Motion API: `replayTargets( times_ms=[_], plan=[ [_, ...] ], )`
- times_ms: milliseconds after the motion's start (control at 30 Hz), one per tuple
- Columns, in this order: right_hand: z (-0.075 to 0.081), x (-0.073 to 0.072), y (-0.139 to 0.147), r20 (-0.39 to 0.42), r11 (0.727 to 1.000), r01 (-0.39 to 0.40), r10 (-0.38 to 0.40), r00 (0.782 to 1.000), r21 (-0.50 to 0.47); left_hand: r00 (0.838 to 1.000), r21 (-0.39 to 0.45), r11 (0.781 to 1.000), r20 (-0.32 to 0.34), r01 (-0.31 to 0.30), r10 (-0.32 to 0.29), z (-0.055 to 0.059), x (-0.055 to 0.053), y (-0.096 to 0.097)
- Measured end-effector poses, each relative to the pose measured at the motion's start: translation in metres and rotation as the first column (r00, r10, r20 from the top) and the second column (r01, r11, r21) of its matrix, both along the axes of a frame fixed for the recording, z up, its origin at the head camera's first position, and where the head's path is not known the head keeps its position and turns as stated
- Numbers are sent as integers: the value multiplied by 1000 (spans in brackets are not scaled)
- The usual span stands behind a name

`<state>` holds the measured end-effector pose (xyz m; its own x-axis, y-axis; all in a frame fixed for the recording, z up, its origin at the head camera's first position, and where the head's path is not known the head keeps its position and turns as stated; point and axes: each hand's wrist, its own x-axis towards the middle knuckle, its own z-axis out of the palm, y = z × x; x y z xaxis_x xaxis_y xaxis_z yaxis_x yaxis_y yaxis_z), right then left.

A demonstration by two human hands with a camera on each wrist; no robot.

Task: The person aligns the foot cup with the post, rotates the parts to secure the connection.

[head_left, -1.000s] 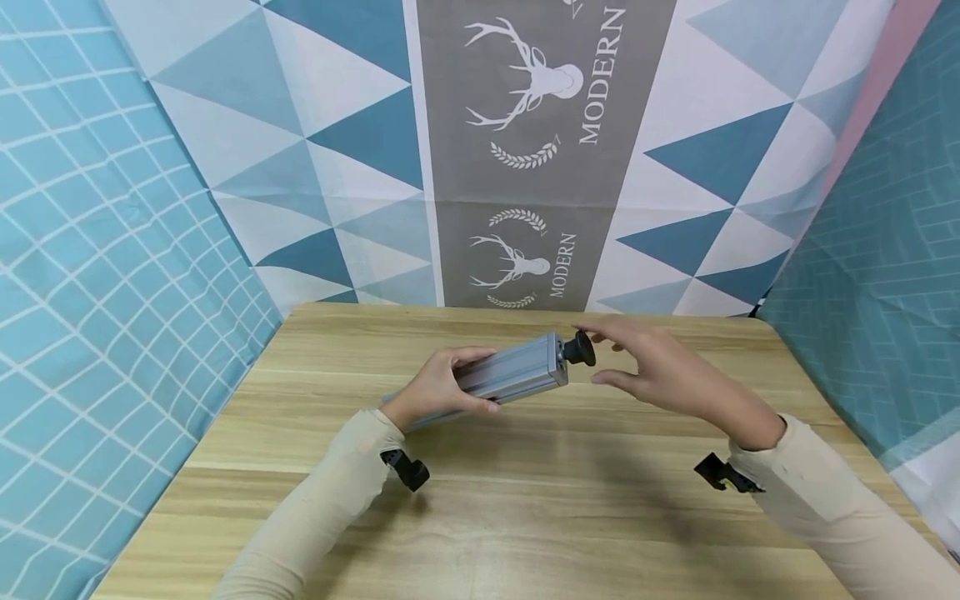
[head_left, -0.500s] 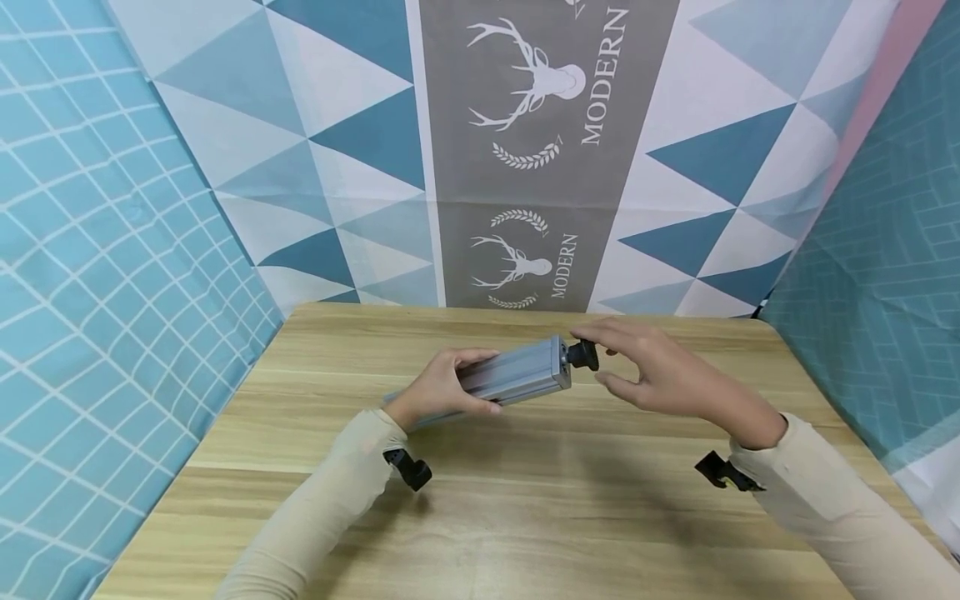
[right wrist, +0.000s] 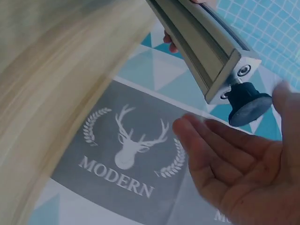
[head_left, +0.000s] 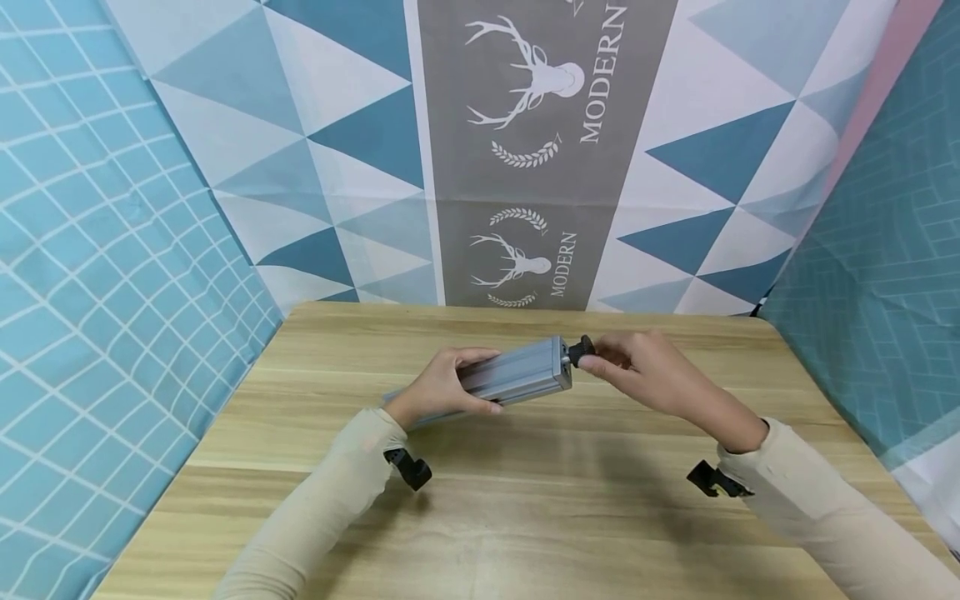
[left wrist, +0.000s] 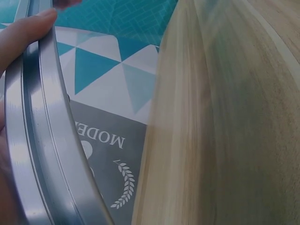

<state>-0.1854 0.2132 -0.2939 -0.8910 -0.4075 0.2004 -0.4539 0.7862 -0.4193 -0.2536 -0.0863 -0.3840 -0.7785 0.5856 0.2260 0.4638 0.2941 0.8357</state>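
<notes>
My left hand [head_left: 442, 390] grips a long silver aluminium profile [head_left: 517, 371] from above, thumb on the near side, holding it tilted over the table. Along its sides run grooves, plain on the profile [left wrist: 51, 122] in the left wrist view. A square end plate [right wrist: 234, 77] with a bolt caps its right end. Out of this plate sticks a black levelling foot [head_left: 580, 350] on a short metal stud. My right hand [head_left: 648, 371] has its thumb and curled fingers at the levelling foot, pinching it; in the right wrist view the thumb lies by the foot's rim [right wrist: 251, 108].
Beneath both hands is a wooden table [head_left: 510, 517]. Patterned cloth [head_left: 517, 150] hangs behind its far edge, with blue grid cloth [head_left: 112, 250] at the left and teal cloth [head_left: 885, 250] at the right. Each wrist wears a black camera mount [head_left: 408, 468].
My right hand has gone from spread fingers around the levelling foot to curled fingers with the thumb against it. The left hand and the profile have hardly moved.
</notes>
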Motion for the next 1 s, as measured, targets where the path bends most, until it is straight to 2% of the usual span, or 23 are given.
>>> replayTargets(
  times_ms=[133, 233, 300, 333, 400, 533, 600, 700, 767, 867, 933, 1000],
  plan=[
    [4, 1, 2, -83, 993, -107, 111, 990, 45, 1000, 14, 1000, 16, -13, 12, 1, 0, -1],
    [7, 1, 3, -174, 975, -213, 222, 959, 68, 1000, 20, 1000, 22, -21, 21, 3, 0, -1],
    [7, 0, 3, -223, 965, -251, 261, 939, 73, 1000, 19, 1000, 20, -18, 17, 3, -1, -2],
    [7, 0, 3, -241, 966, -249, 259, 935, 72, 1000, 18, 1000, 20, -15, 15, 3, -1, -2],
    [6, 0, 3, -242, 977, -209, 215, 946, 51, 1000, 19, 1000, 24, -8, 8, 2, 0, -2],
    [6, 1, 2, -147, 997, -76, 72, 987, -22, 999, 20, 1000, 36, 1, -2, 1, 0, -1],
    [6, 1, 1, -90, 999, -22, 18, 996, -41, 999, 19, 1000, 38, 2, -3, 1, 0, 0],
    [6, 1, 0, -44, 999, 16, -17, 999, -28, 999, 8, 1000, 40, -3, 2, 1, 1, 2],
    [6, 2, 1, -45, 1000, 11, -11, 999, 8, 999, -1, 1000, 43, -10, 10, 4, 3, 2],
    [6, 2, 4, -91, 997, -54, 58, 994, 45, 999, -7, 1000, 36, -15, 15, 17, 12, 3],
    [6, 2, 6, -150, 990, -124, 132, 980, 60, 1000, -6, 1000, 27, -12, 12, 24, 18, 2],
    [6, 1, 7, -212, 977, -200, 211, 954, 76, 1000, -2, 1000, 18, -6, 6, 30, 22, 2]
  ],
)
